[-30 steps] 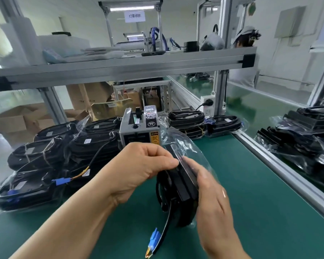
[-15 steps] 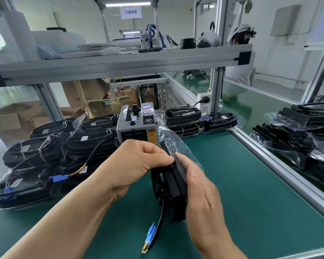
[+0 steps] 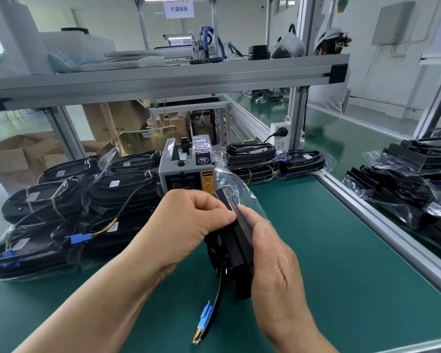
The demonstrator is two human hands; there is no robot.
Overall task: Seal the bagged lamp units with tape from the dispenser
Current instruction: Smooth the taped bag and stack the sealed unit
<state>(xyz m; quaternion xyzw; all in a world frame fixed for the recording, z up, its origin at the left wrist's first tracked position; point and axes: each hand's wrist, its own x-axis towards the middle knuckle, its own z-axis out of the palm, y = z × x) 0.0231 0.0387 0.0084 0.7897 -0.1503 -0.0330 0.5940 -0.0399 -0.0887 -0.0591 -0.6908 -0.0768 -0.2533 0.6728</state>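
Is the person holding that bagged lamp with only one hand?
No, both the left hand and the right hand grip the bagged lamp unit, which stands on edge on the green mat.

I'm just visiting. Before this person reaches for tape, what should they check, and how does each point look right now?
1. Lamp unit steadied on edge by both hands: ok. The left hand pinches the bag and the right hand grips the unit.
2. Bag mouth folded flat: not ok. Loose plastic billows up beyond the unit.
3. Tape dispenser close by: ok, right behind the unit.
4. Tape strip waiting: cannot tell. The left hand partly hides the outlet.
5. Blue connector inside the bag: cannot tell.
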